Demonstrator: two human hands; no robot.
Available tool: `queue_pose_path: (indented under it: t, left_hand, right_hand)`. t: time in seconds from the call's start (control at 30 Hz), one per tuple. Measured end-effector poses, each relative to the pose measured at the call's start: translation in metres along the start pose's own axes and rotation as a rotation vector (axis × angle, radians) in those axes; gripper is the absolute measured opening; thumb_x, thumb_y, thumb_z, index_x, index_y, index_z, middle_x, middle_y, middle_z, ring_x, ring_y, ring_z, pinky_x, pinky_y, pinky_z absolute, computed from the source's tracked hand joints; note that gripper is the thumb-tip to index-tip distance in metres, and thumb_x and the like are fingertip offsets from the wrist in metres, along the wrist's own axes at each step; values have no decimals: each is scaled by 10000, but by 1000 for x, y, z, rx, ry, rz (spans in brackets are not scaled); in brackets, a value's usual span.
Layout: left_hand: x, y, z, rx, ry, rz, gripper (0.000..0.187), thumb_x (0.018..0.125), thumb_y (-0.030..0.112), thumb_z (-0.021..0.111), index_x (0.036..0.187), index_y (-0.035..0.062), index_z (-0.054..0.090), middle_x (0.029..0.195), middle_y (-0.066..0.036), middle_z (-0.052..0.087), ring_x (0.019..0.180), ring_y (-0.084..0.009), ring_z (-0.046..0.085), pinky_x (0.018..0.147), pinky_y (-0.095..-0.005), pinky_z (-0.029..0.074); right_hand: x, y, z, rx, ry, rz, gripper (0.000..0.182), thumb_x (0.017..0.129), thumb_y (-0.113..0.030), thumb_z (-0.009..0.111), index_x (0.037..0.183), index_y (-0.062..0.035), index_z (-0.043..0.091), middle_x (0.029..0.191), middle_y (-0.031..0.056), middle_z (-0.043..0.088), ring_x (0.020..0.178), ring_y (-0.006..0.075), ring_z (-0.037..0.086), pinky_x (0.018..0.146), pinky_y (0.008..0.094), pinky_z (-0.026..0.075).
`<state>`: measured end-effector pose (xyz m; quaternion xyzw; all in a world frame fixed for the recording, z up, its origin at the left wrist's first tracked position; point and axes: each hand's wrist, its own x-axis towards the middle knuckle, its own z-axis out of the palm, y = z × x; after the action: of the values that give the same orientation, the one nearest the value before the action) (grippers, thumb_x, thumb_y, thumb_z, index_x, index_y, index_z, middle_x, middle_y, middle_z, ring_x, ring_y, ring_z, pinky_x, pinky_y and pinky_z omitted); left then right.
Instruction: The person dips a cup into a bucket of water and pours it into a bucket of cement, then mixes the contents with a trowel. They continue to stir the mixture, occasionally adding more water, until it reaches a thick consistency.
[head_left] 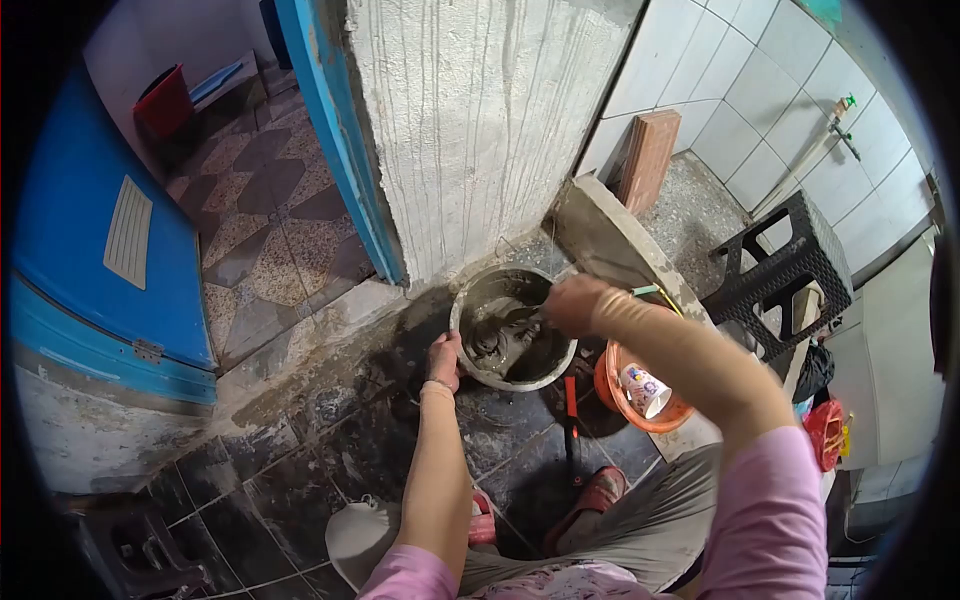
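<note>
A round metal basin (464, 350) with wet grey mortar (495, 340) in it stands on the dark tiled floor. My left hand (444, 362) is closed on the basin's near left rim, thumb side up. Over the right part of the basin, my right hand (575, 306) is closed round a trowel-like tool (522, 316) that reaches down into the mortar; its handle is hidden in my fist. Right of the basin sits an orange bucket (606, 385), partly under my right forearm, with a printed paper cup (643, 390) in it.
A red-and-black handled tool (572, 420) lies on the floor by my feet. A black plastic stool (785, 270) stands at the right, near a low ledge (625, 235) and leaning reddish tiles (647, 160). A blue door (90, 230) stands open at the left.
</note>
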<state>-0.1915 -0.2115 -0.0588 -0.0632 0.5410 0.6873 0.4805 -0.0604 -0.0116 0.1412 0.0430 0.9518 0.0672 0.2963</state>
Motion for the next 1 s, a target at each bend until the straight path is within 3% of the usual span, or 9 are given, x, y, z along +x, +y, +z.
queue_pose_path:
  t: [0.13,0.27,0.47,0.6,0.7,0.87,0.93,0.97,1.0]
  left_hand:
    - [33,-21,-5,55,146,9,389,951,318,530,1231,48,549,1218,-115,578,1006,-227,572,745,-437,506]
    - [-5,4,7,115,26,25,312,945,326,537,1094,58,593,926,-46,625,828,-200,618,642,-395,519]
    - [34,-20,-7,202,101,137,283,937,299,507,1035,62,626,767,-35,593,651,-170,582,453,-328,422]
    - [8,7,8,292,116,4,307,972,279,500,1137,40,599,1092,-75,622,870,-186,569,635,-416,453]
    - [0,13,7,312,171,159,298,915,298,544,902,8,613,767,-111,591,620,-200,509,523,-368,426]
    - [34,10,-9,424,189,223,313,904,285,575,928,-25,602,839,-146,601,775,-192,482,700,-377,428]
    - [55,7,-24,367,148,191,292,895,278,604,940,-9,631,861,-93,618,779,-161,488,703,-360,431]
    - [52,10,-17,339,318,234,275,897,265,599,893,-9,626,818,-81,604,745,-161,481,688,-350,427]
    - [49,22,-22,373,140,230,260,898,250,599,826,1,610,767,-63,580,732,-149,465,679,-351,419]
  right_hand:
    - [21,-20,35,76,-24,13,233,752,-188,645,915,-38,717,950,146,702,893,303,684,777,392,552]
    - [-14,7,-10,109,10,59,245,721,-180,660,912,-40,719,939,173,695,876,318,683,772,409,550]
    - [-7,3,-7,153,58,187,229,732,-201,641,887,-53,721,911,171,696,878,322,682,756,412,553]
    - [34,-40,65,238,149,175,197,723,-173,626,860,-67,720,904,170,698,849,314,690,748,416,556]
    - [-10,-37,8,245,164,194,180,710,-164,641,838,-59,714,856,167,696,805,309,693,714,409,560]
    - [-44,-30,-17,239,168,110,186,765,-206,598,783,-57,708,793,161,690,750,330,689,668,425,562]
    - [6,-46,53,408,97,164,222,729,-197,607,888,-84,714,885,172,689,863,339,680,774,435,549]
    - [14,-52,72,437,148,161,239,737,-200,598,906,-73,707,906,188,686,869,348,676,788,446,543]
    - [21,-50,82,530,155,159,252,748,-233,605,905,-59,698,919,213,676,879,372,664,792,449,535]
